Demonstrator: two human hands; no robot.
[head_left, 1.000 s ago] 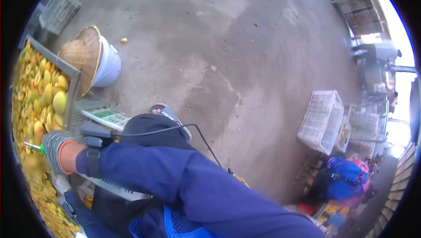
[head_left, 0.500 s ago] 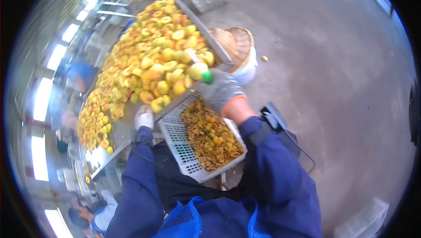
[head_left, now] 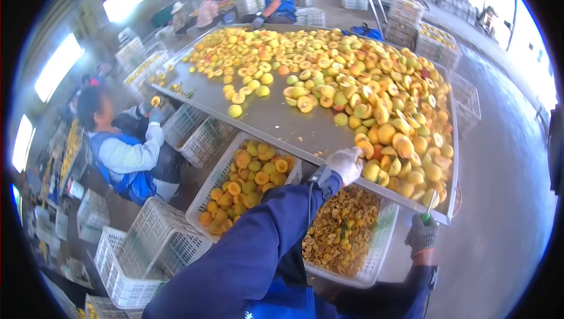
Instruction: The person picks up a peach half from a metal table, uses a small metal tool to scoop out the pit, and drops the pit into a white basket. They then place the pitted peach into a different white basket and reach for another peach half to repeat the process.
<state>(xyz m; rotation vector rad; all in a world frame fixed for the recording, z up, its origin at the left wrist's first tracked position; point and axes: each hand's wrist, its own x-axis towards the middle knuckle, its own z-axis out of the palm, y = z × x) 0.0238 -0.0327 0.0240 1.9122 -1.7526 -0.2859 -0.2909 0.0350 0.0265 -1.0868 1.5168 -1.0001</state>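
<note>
My left hand [head_left: 345,165], in a white glove, is at the near edge of the metal table [head_left: 258,119], beside the heaped yellow peaches [head_left: 382,107], many of them halved. Its fingers are curled together, and anything between them is hidden. My right hand [head_left: 422,234], in a grey knit glove, is closed around a green-handled knife [head_left: 427,217] just outside the table's right corner. The narrow blade points up, close to the fruit. Below my left hand stands a white crate [head_left: 383,242] of brown and yellow scraps.
Another white crate [head_left: 202,198] of peaches stands under the table edge to the left. Stacked crates [head_left: 138,254] are at lower left. A seated person [head_left: 126,148] in a blue apron handles fruit at left; another person [head_left: 279,1] is at the table's far side.
My view has swung left and up, bringing more of the table and other people into sight. My right hand with the knife has moved from over the fruit to outside the table corner.
</note>
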